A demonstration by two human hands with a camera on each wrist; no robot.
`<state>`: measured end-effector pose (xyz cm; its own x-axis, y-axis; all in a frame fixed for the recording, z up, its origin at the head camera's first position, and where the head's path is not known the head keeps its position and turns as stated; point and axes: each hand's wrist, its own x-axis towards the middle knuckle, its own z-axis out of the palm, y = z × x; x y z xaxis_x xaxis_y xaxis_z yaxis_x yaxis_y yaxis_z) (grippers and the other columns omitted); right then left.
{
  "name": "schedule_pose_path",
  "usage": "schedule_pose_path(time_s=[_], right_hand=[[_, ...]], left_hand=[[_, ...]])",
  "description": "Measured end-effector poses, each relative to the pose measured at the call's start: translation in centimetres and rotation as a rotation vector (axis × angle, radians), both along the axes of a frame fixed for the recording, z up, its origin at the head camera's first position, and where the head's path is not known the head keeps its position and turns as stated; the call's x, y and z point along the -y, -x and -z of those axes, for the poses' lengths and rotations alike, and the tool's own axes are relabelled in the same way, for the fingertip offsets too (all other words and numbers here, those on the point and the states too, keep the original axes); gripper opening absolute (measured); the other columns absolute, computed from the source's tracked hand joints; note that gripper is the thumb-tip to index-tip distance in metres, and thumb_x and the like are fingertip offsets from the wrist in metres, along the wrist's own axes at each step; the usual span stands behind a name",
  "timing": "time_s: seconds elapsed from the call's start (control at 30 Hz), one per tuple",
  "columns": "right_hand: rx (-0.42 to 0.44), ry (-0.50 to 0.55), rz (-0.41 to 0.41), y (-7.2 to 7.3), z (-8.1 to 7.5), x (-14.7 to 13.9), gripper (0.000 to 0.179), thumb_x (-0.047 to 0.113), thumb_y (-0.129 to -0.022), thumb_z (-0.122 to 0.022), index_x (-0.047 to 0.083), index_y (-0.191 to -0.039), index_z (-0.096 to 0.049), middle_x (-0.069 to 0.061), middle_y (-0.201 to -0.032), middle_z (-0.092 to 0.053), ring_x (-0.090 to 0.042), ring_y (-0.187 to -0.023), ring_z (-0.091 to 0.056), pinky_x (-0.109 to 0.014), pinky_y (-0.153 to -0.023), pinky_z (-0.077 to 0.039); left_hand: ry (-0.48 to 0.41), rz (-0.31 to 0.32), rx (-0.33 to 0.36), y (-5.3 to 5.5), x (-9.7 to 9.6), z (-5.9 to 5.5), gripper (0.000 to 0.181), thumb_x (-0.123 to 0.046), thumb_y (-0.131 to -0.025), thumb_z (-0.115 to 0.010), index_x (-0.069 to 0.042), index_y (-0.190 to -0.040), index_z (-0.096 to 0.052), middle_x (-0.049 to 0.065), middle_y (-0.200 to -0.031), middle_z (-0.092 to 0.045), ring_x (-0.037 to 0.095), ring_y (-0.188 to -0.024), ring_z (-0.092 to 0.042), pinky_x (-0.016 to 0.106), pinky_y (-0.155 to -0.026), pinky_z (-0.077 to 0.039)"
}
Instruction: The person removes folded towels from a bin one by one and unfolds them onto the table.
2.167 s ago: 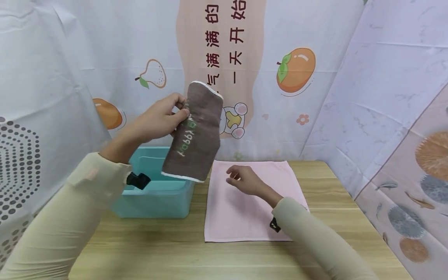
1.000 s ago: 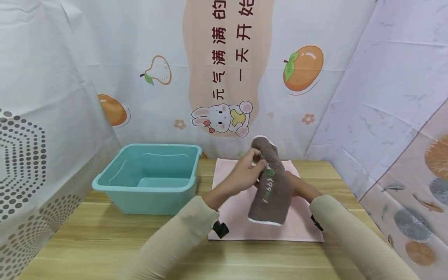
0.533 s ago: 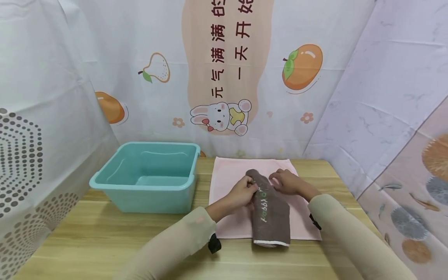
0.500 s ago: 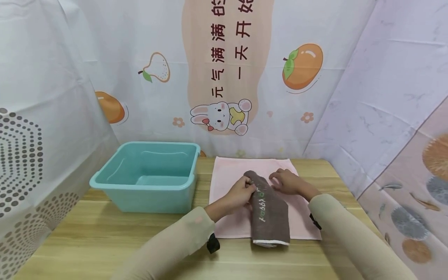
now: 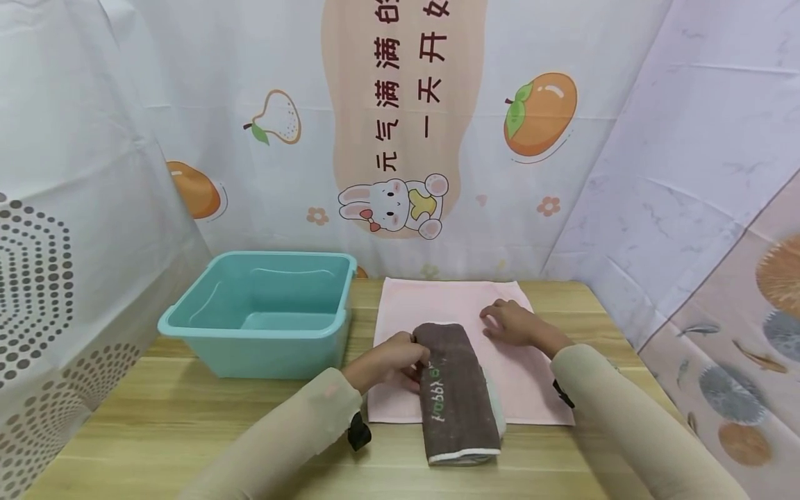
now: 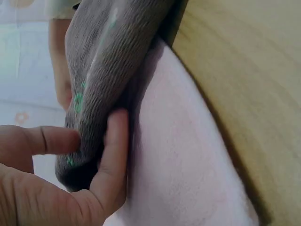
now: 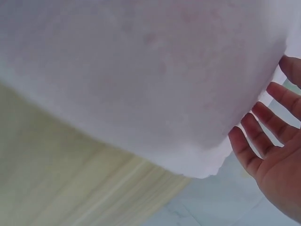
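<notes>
My left hand (image 5: 390, 357) grips the left edge of a folded brown towel (image 5: 459, 403) with green and white lettering and white-trimmed ends. In the left wrist view, thumb and fingers lie on either side of the brown towel's fold (image 6: 113, 61). Beneath it a pink towel (image 5: 525, 396) is spread flat; the brown one overhangs its front edge. A paler layer shows along the brown towel's right side. Over the pink towel's right part, my right hand (image 5: 512, 323) holds nothing. Its fingers are spread, fingertips right at the pink cloth (image 7: 164, 94) in the right wrist view.
To the left a teal plastic basin (image 5: 250, 333) stands on the wooden table (image 5: 156, 430), close to the pink towel. Printed cloth curtains (image 5: 262, 194) hang behind and on both sides of the table.
My left hand has carried the brown towel rightward from beside the basin and lowered it onto the pink towel, then shifted it left and nearer. Lately the right hand has stayed nearly still.
</notes>
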<state>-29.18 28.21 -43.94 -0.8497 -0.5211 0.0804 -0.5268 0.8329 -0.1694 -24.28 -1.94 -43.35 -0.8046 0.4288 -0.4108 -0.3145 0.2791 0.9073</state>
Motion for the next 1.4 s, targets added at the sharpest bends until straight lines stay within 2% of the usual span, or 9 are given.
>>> schedule_pose_path(time_s=[0.2,0.33,0.43,0.7,0.83,0.93,1.0,1.17,1.4], right_hand=[[0.003,-0.012,0.021,-0.5,-0.2,0.4,0.032,0.019,-0.097,-0.068,0.001,-0.123,-0.067,-0.022,-0.114,-0.063,-0.044,-0.101,-0.06,-0.059,-0.09,-0.049],[-0.006,-0.009,0.026,-0.4,0.0,0.4,0.032,0.018,-0.096,-0.068,0.001,-0.123,-0.067,-0.022,-0.113,-0.063,-0.044,-0.099,-0.06,-0.059,-0.089,-0.049],[-0.007,-0.006,0.024,-0.3,0.0,0.3,0.032,0.018,-0.096,-0.069,0.001,-0.122,-0.067,-0.022,-0.113,-0.064,-0.044,-0.099,-0.06,-0.058,-0.089,-0.05],[-0.065,-0.024,0.031,-1.1,-0.4,0.9,0.026,0.015,-0.094,-0.071,0.0,-0.116,-0.069,-0.017,-0.102,-0.065,-0.039,-0.091,-0.063,-0.055,-0.083,-0.052],[-0.069,0.029,0.07,-2.6,-0.9,1.7,0.021,0.015,-0.095,-0.069,-0.001,-0.109,-0.07,-0.009,-0.086,-0.065,-0.026,-0.076,-0.063,-0.046,-0.07,-0.054],[0.085,0.178,0.135,-3.9,-1.3,2.4,0.02,0.019,-0.099,-0.066,0.001,-0.107,-0.069,-0.004,-0.071,-0.064,-0.017,-0.061,-0.059,-0.037,-0.059,-0.051],[0.291,0.346,0.21,-4.7,-1.5,2.8,0.023,0.024,-0.102,-0.064,0.001,-0.107,-0.067,-0.004,-0.068,-0.062,-0.015,-0.057,-0.058,-0.033,-0.056,-0.051],[0.727,0.716,0.373,-6.2,-1.7,4.0,0.039,0.029,-0.105,-0.059,-0.004,-0.123,-0.055,-0.014,-0.089,-0.062,-0.022,-0.073,-0.067,-0.04,-0.068,-0.06],[0.927,1.034,0.457,-7.0,-1.6,5.2,0.046,0.02,-0.102,-0.062,-0.005,-0.134,-0.039,-0.008,-0.102,-0.058,-0.017,-0.081,-0.065,-0.033,-0.07,-0.055]], left_hand=[[-0.082,-0.085,0.052,1.5,-0.3,0.2,0.036,-0.023,-0.095,-0.069,0.001,-0.12,-0.059,0.018,-0.101,-0.066,0.028,-0.081,-0.07,0.044,-0.067,-0.061],[-0.166,-0.084,-0.057,2.1,-0.8,0.6,0.035,-0.014,-0.099,-0.068,-0.001,-0.127,-0.052,0.016,-0.105,-0.067,0.021,-0.082,-0.069,0.034,-0.067,-0.057],[-0.161,-0.071,-0.141,2.3,-1.0,0.7,0.031,-0.008,-0.099,-0.066,-0.002,-0.126,-0.053,0.015,-0.109,-0.065,0.021,-0.085,-0.067,0.031,-0.069,-0.054],[-0.057,-0.179,-0.033,2.1,-1.2,1.2,0.028,-0.01,-0.103,-0.06,0.001,-0.125,-0.047,0.018,-0.1,-0.063,0.025,-0.077,-0.067,0.039,-0.059,-0.057],[-0.036,-0.154,-0.006,1.5,-0.7,0.9,0.032,-0.014,-0.104,-0.059,0.002,-0.129,-0.048,0.018,-0.1,-0.065,0.026,-0.075,-0.069,0.042,-0.06,-0.06],[-0.005,-0.113,0.004,0.9,-0.1,0.5,0.035,-0.016,-0.104,-0.059,0.004,-0.132,-0.05,0.019,-0.101,-0.066,0.027,-0.074,-0.069,0.042,-0.062,-0.061],[0.007,-0.09,0.015,0.4,0.1,0.2,0.037,-0.015,-0.103,-0.061,0.004,-0.133,-0.05,0.019,-0.101,-0.066,0.028,-0.075,-0.069,0.042,-0.063,-0.061],[-0.02,-0.024,0.028,-0.3,0.2,0.1,0.035,-0.012,-0.099,-0.064,0.004,-0.129,-0.055,0.018,-0.098,-0.069,0.026,-0.076,-0.07,0.042,-0.066,-0.061],[-0.199,0.046,0.008,-0.5,0.0,0.5,0.061,0.001,-0.094,-0.068,-0.009,-0.147,-0.04,0.02,-0.114,-0.062,0.03,-0.092,-0.07,0.043,-0.07,-0.059]])
